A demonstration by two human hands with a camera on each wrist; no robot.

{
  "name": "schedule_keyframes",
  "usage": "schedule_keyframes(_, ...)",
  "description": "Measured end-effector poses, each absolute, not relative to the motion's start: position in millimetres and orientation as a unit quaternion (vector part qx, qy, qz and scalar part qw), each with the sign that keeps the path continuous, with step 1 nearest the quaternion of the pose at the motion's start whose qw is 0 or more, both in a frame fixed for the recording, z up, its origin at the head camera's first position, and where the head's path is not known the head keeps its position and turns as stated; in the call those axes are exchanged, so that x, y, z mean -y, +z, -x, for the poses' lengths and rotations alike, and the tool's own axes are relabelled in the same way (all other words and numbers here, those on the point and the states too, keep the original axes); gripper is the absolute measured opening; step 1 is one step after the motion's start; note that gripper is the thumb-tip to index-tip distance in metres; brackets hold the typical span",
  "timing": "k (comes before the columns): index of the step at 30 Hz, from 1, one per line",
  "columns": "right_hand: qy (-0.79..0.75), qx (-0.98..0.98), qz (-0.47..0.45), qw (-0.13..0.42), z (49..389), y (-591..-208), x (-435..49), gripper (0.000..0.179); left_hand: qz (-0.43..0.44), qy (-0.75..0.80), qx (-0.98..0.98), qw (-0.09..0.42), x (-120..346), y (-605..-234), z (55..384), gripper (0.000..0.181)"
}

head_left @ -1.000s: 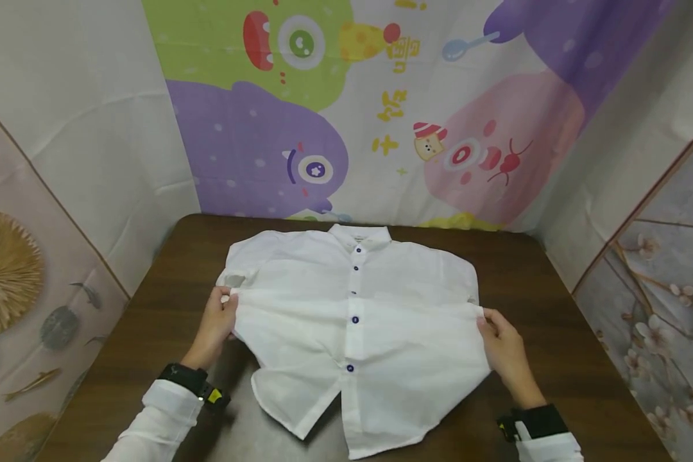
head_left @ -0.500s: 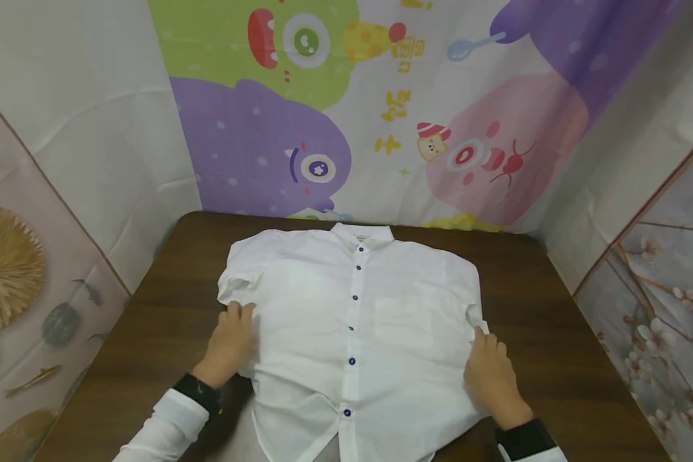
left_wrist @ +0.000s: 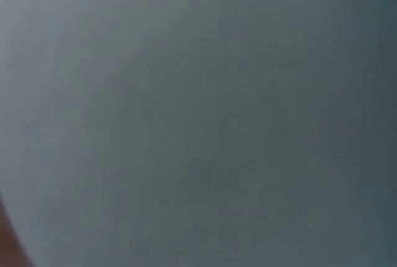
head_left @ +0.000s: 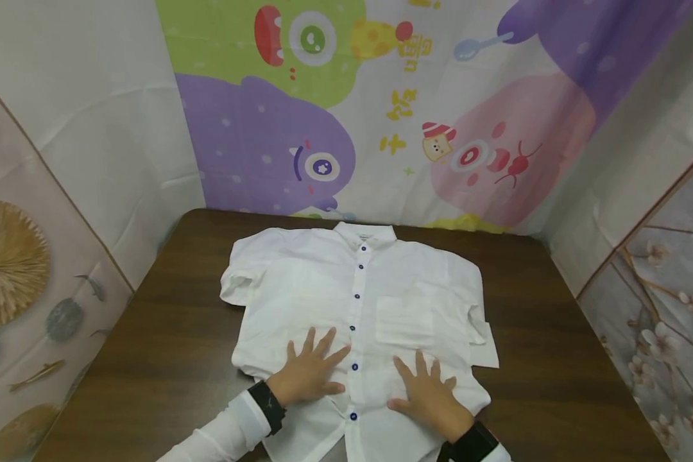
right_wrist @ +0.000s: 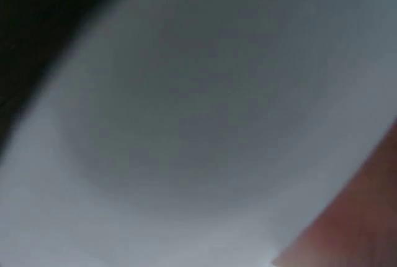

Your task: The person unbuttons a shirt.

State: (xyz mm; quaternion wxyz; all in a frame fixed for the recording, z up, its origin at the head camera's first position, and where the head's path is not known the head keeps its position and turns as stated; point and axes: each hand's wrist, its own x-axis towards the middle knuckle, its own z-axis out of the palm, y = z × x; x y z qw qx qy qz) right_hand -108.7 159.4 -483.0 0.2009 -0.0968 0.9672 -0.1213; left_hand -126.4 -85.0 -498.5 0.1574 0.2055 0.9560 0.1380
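Observation:
A white short-sleeved shirt [head_left: 306,282] lies front side up, its collar [head_left: 366,235] toward the back and a row of dark blue buttons down the middle. My left hand [head_left: 307,373] rests on the lower front, left of the buttons, with fingers spread. On the other side of the buttons my right hand [head_left: 430,391] lies with spread fingers, below the chest pocket [head_left: 404,321]. Both wrist views are filled with blurred pale cloth. The shirt's lower hem runs out of the head view.
A dark brown wooden table [head_left: 167,346] carries the shirt. Behind it hangs a cloth with cartoon monsters [head_left: 277,147]. Patterned panels stand at the left and right. The right sleeve [head_left: 484,343] sticks out past the shirt's side.
Both hands have let go of the shirt's sides and moved inward onto its lower front, fingers now spread. The shirt has been drawn toward me and lies flatter, its chest pocket now visible.

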Motion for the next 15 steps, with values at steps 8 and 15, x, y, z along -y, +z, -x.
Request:
schedule_keyframes(8,-0.137,-0.963,0.115,0.203,139.7,-497.3,-171.1,0.087,-0.181,0.116,-0.96,0.176,81.1,-505.3,152.4,0.072)
schedule_keyframes(15,-0.174,-0.957,0.141,0.184,171.8,-501.0,-183.5,0.084,-0.169,0.215,-0.945,0.178,88.2,-507.8,189.0,0.062)
